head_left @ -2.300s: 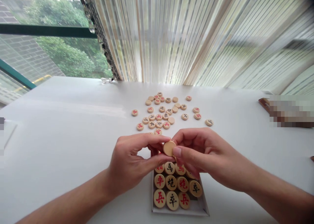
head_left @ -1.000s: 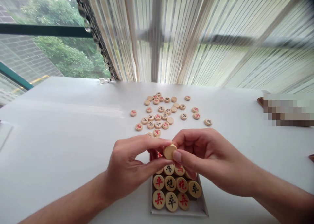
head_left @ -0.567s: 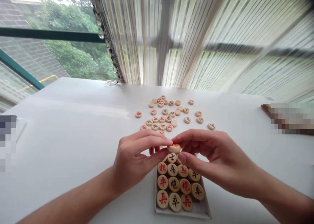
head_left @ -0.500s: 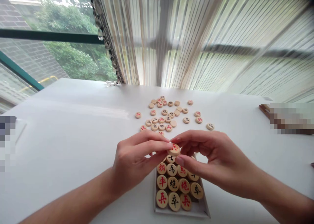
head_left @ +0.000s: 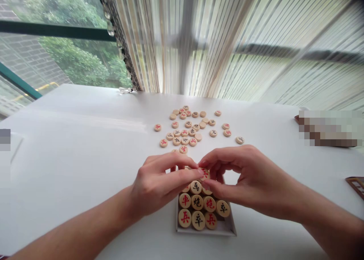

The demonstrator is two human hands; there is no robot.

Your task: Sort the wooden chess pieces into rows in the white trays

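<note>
Between the fingertips of both hands is a round wooden piece (head_left: 204,174) with a red character, held above the box. My left hand (head_left: 162,182) touches it from the left, and my right hand (head_left: 241,176) pinches it from the right. Beneath them lies a shallow white box (head_left: 206,233) with rows of wooden pieces marked in red and black, among them a black-marked piece (head_left: 223,208) at the right side. The box's far part is hidden by my hands. A gap shows in its near right corner.
Many loose wooden pieces (head_left: 184,140) are scattered on the white table (head_left: 85,157) beyond my hands. A brown-edged object (head_left: 327,138), partly blurred out, lies at the right, with another brown item (head_left: 356,186) nearer. Striped curtains and a window stand behind.
The view has shifted, so the table and box appear slightly higher and further left. Both hands still hold the red-marked piece, now further over the far part of the box.
</note>
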